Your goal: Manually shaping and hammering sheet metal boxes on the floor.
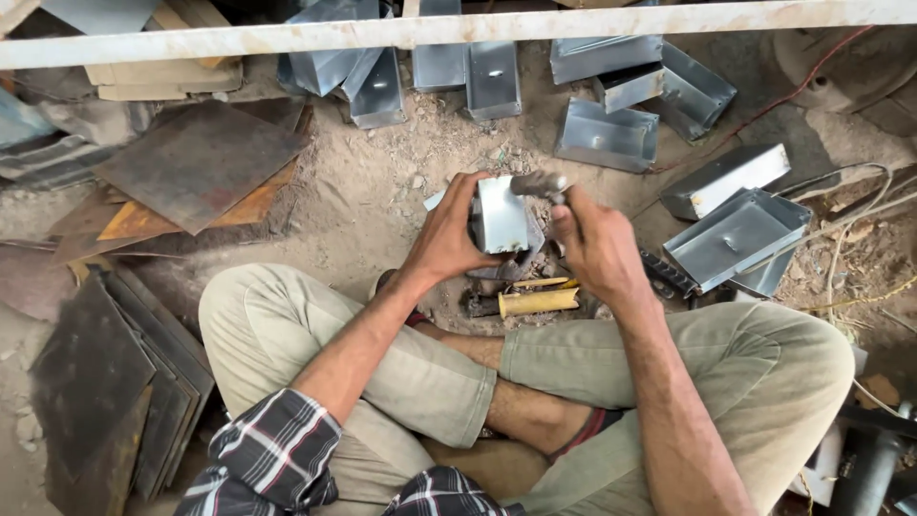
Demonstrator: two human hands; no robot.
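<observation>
I sit cross-legged on a dirt floor. My left hand (447,239) grips a small folded sheet-metal box (501,214), held upright in front of me. My right hand (590,247) is closed around the handle of a hammer, whose dark metal head (537,183) lies against the top right edge of the box. Under the box sits a dark metal block, mostly hidden. A yellow-handled tool (537,302) lies on the ground between my hands and my legs.
Several finished metal boxes lie at the top (493,78) and at the right (734,235). Rusty flat metal sheets (199,162) are stacked at the left and lower left (105,392). A pale bar (458,29) crosses the top. Wires run at the right.
</observation>
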